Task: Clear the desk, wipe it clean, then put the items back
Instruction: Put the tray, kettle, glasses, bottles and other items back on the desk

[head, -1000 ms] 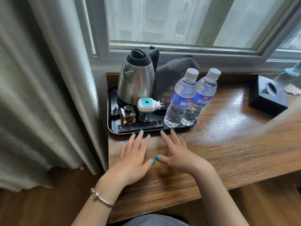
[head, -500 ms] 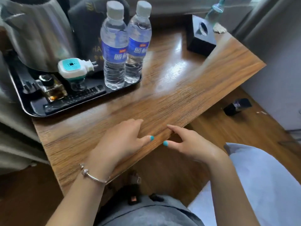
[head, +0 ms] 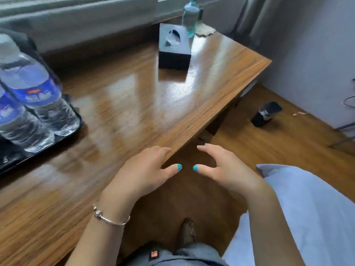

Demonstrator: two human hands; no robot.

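Wooden desk | left hand rested relaxed on its near edge | right hand hovered beside, loosely spread, empty | tissue box well beyond both

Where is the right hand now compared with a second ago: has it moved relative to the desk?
Yes. The right hand has left the desk top near the tray and now hangs off the desk's front edge, holding nothing.
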